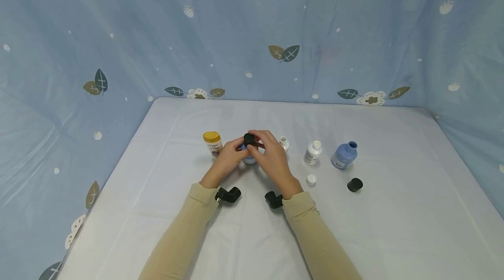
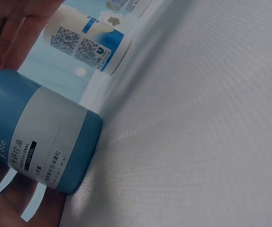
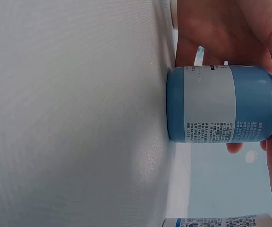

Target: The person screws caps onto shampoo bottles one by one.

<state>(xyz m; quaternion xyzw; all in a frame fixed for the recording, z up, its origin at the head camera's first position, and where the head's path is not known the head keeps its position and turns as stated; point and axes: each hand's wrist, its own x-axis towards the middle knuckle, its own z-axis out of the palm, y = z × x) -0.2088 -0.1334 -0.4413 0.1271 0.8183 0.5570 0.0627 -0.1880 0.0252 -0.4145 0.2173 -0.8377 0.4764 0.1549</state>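
A small blue bottle (image 1: 250,160) with a pale printed label stands upright on the white tabletop between the two hands. My left hand (image 1: 227,160) holds this bottle from its left side, fingers near the shoulder. At its top is a black cap (image 1: 249,138), pinched between the thumb and fingers of my right hand (image 1: 271,157). In the left wrist view the blue bottle (image 2: 55,137) shows its front label, its base at the cloth. The right wrist view shows the bottle (image 3: 211,104) from its finely printed side; its neck is hidden.
A yellow-capped bottle (image 1: 213,144) stands left of the hands. To the right are an uncapped white bottle (image 1: 284,142), partly hidden, another white bottle (image 1: 313,154), and an uncapped blue bottle (image 1: 344,156). In front lie a white cap (image 1: 311,180) and a loose black cap (image 1: 355,184).
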